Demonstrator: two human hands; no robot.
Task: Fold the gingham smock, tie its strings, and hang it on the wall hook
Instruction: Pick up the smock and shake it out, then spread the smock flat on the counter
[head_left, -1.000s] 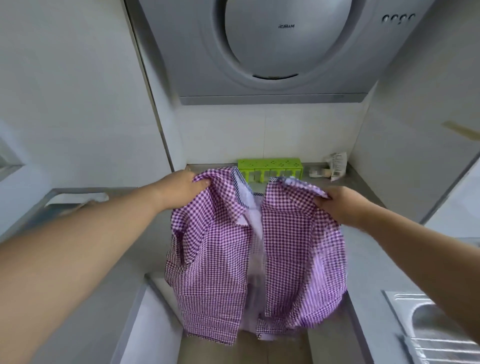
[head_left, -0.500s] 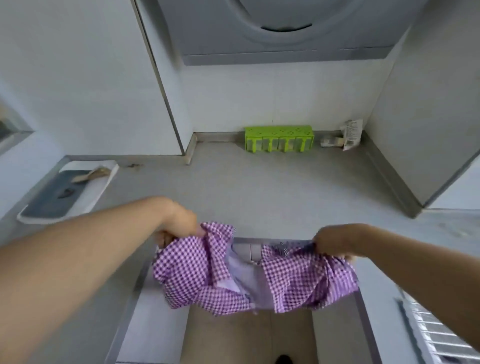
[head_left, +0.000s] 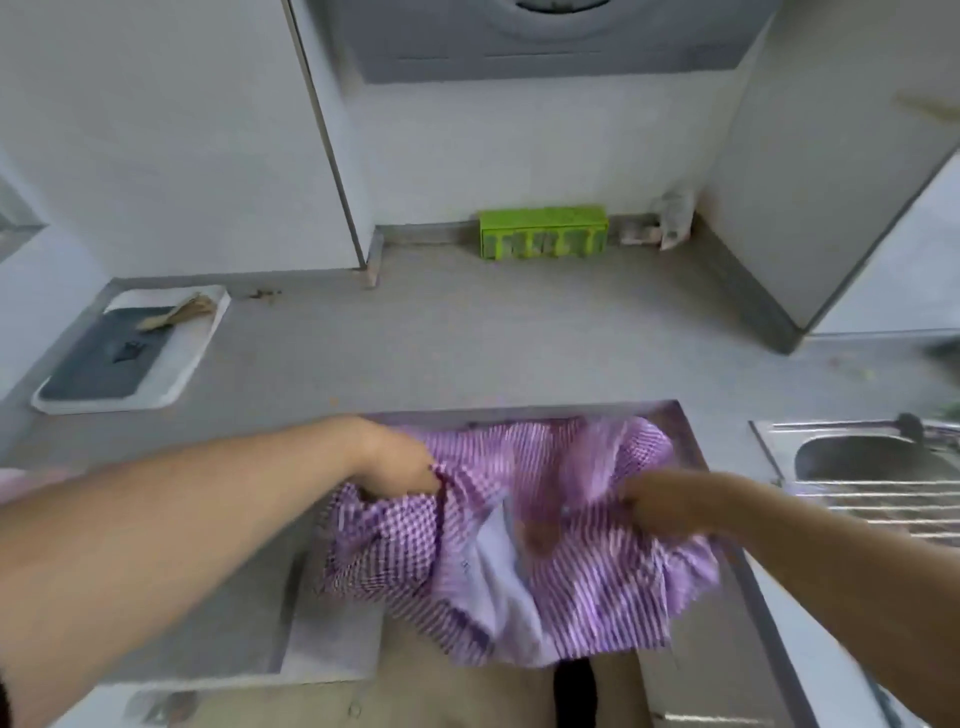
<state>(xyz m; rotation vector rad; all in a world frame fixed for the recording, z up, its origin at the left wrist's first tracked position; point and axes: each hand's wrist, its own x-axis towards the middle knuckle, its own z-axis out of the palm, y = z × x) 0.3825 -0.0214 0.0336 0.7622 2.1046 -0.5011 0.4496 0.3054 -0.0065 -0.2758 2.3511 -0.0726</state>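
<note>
The purple-and-white gingham smock (head_left: 587, 561) is bunched up over the rectangular cut-out in the grey countertop (head_left: 467, 343), its pale lining showing in the middle. My left hand (head_left: 400, 462) grips the smock's upper left part. My right hand (head_left: 670, 501) grips the cloth on the right side; it is blurred by motion. The smock's strings cannot be made out, and no wall hook is in view.
A white tray with a dark mat (head_left: 132, 353) lies at the left of the counter. A green rack (head_left: 543, 240) and a crumpled packet (head_left: 672, 218) stand at the back wall. A steel sink (head_left: 872, 457) is at the right. A range hood (head_left: 550, 36) hangs above.
The smock has come down from being held up spread open to a bunched heap at the cut-out. Both hands dropped and moved closer together; the view tilted downward.
</note>
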